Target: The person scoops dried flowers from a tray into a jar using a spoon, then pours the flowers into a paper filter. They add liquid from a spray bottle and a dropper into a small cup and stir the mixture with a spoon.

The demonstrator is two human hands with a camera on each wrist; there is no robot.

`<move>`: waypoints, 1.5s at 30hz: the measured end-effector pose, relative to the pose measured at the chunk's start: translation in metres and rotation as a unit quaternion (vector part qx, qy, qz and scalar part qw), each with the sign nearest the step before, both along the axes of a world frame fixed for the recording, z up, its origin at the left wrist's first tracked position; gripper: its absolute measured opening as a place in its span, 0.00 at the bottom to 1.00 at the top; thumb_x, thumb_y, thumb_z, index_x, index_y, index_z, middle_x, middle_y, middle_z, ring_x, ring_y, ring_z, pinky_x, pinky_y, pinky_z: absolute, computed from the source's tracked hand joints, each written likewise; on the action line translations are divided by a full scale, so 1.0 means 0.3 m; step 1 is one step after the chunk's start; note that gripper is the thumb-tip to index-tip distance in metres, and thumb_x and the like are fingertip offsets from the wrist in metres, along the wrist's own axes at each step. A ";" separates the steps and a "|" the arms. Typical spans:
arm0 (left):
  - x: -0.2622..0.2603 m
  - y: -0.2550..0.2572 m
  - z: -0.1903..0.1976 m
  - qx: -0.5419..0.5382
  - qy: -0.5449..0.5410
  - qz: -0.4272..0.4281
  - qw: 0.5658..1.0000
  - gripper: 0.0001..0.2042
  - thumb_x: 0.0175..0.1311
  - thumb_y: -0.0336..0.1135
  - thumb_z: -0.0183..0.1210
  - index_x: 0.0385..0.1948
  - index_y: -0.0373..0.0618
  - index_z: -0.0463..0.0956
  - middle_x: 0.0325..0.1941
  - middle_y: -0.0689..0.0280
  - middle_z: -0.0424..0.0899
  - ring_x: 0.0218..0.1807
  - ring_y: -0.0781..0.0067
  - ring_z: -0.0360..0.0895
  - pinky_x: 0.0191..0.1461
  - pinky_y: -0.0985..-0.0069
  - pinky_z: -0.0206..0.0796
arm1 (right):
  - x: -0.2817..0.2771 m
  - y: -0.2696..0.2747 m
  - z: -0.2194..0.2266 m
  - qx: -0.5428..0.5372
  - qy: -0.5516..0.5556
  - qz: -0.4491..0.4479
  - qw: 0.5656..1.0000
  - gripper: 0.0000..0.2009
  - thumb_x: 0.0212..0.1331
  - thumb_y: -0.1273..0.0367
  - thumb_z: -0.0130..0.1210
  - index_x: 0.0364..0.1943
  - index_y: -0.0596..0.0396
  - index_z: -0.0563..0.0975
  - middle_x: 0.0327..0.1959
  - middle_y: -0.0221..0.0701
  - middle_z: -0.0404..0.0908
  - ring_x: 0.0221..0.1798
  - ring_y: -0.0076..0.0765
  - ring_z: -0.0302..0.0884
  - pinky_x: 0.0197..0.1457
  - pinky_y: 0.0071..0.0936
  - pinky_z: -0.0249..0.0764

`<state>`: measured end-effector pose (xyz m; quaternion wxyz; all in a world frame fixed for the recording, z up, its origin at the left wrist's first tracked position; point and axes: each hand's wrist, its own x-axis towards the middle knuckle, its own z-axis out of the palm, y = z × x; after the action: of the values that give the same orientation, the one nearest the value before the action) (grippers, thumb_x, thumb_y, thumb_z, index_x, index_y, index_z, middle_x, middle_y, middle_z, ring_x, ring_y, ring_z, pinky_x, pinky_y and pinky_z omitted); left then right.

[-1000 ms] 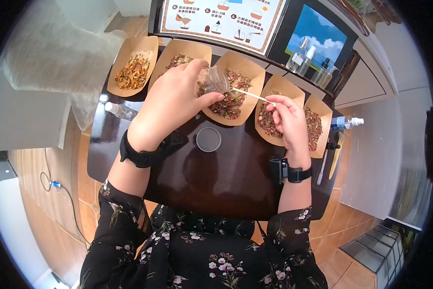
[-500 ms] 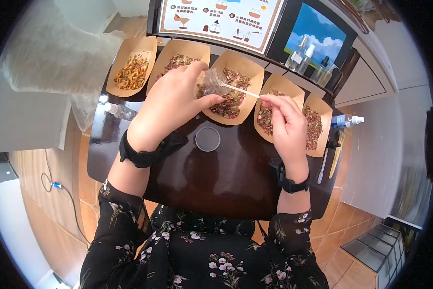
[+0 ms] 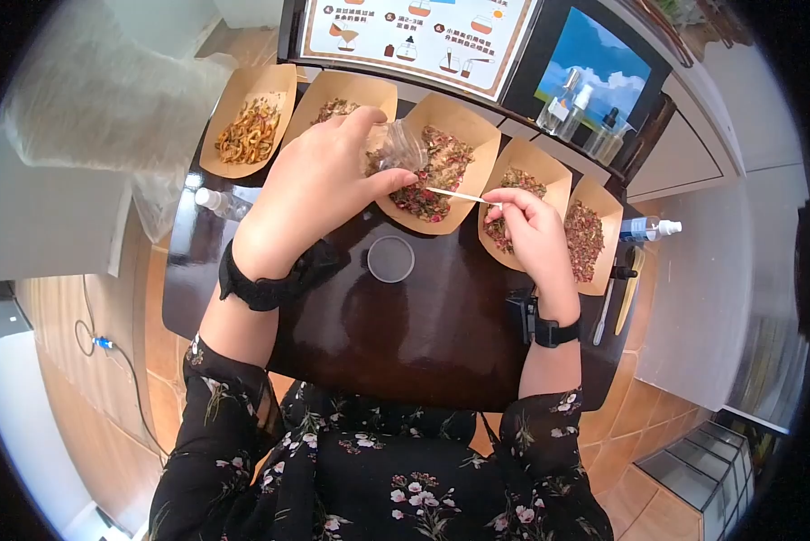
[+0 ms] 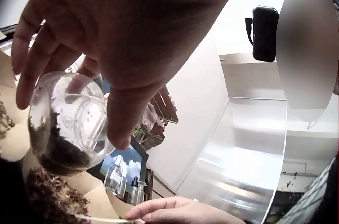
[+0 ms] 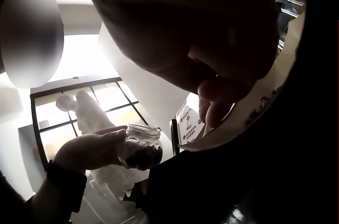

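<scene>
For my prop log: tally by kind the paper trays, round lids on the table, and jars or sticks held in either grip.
Paper trays: 5
Round lid: 1
Clear jar: 1
White stick: 1
Total: 8

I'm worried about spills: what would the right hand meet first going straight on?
Leading with its thin white stick, the right hand would likely meet dried red-and-green petals in the middle tan paper tray first; depth is unclear, so perhaps the left hand instead.

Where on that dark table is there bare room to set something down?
The widest bare patch of table lies between the round lid and near edge. The far side is crowded: five paper trays in a row, left hand and right hand above.
</scene>
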<state>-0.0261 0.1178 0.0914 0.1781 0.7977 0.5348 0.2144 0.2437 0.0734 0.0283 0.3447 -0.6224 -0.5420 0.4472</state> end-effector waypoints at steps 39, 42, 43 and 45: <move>-0.023 0.006 0.002 0.009 -0.017 0.010 1.000 0.29 0.54 0.46 0.70 0.54 0.39 0.73 0.40 0.52 0.83 0.42 0.56 0.81 0.47 0.67 0.72 | -0.008 -0.041 0.133 0.260 -0.093 -0.070 0.959 0.09 0.63 0.79 0.50 0.41 0.58 0.82 0.35 0.32 0.80 0.34 0.26 0.77 0.38 0.23 0.71; -0.025 0.008 -0.002 0.023 -0.029 0.010 0.999 0.29 0.54 0.47 0.70 0.54 0.39 0.73 0.38 0.54 0.82 0.41 0.57 0.81 0.46 0.67 0.72 | -0.035 -0.040 0.122 0.262 -0.113 -0.074 0.955 0.08 0.62 0.79 0.51 0.39 0.59 0.81 0.34 0.33 0.80 0.33 0.29 0.77 0.37 0.25 0.71; -0.025 0.008 -0.003 0.026 -0.030 0.011 0.999 0.29 0.54 0.47 0.70 0.54 0.39 0.73 0.38 0.54 0.82 0.41 0.57 0.81 0.46 0.67 0.72 | -0.047 -0.039 0.116 0.275 -0.122 -0.066 0.951 0.07 0.61 0.79 0.52 0.39 0.59 0.81 0.34 0.34 0.80 0.32 0.31 0.77 0.36 0.26 0.71; -0.020 0.005 -0.002 0.026 -0.027 0.013 0.999 0.29 0.54 0.47 0.70 0.54 0.39 0.73 0.38 0.54 0.83 0.41 0.57 0.81 0.46 0.67 0.72 | -0.083 -0.052 0.111 0.255 -0.126 -0.045 0.958 0.07 0.60 0.79 0.53 0.38 0.59 0.81 0.34 0.35 0.80 0.32 0.32 0.77 0.36 0.27 0.72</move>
<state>-0.0322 0.1193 0.0907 0.1690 0.7888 0.5344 0.2523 0.2188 0.0579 0.0616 0.4401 -0.5890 -0.6487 0.1963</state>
